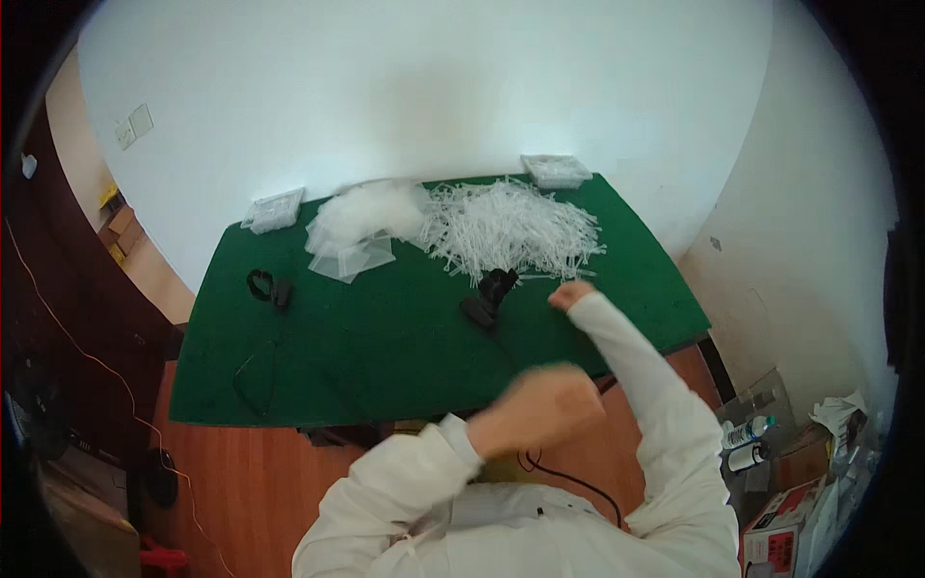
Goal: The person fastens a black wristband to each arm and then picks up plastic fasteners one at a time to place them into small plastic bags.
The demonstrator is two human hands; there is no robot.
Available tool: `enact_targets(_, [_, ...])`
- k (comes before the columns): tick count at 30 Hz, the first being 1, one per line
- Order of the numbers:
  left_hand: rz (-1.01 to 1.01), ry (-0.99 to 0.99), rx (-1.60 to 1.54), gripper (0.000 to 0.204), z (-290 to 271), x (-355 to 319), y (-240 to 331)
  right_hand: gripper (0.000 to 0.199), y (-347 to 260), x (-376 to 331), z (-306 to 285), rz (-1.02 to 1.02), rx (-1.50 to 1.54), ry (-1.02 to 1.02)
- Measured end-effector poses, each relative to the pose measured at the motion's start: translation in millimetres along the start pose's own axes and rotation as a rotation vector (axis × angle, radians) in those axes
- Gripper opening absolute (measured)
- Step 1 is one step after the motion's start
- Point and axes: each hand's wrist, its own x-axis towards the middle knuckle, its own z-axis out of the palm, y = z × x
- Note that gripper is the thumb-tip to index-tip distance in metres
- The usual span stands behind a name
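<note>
In the head view, the blurred left hand (544,407) and curled right hand (572,295) hide their grips: I cannot tell. A careless rightward sweep could scatter the clear strips (520,231) piled on the green table (366,361).

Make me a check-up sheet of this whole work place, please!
Surface: green table, things mostly toward the back.
Job's things: clear strips heaped beside translucent sheets.
Clutter: left black gadget, middle black gadget, left clear box, right clear box.
Grips: left grip blurred, right grip near the strips; can't tell if either holds anything.
Cables: orange cable at left; black cable this side of the table.
Surroundings: pale wall behind, wooden floor below, bottles at right.
</note>
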Motion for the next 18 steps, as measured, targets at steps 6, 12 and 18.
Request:
enact_targets(6, [0.002,0.778,0.976,0.026,-87,33,-132,0.025,-128,-22,6,-0.144,0.29,0.297])
enact_targets(12, [-0.335,0.472,0.522,0.038,-85,20,-167,0.018,-137,-7,38,-0.123,0.368,0.47])
enact_targets(18, [-0.308,0.563,0.678,0.04,-57,29,-133,0.018,-126,-19,49,0.053,0.526,0.665])
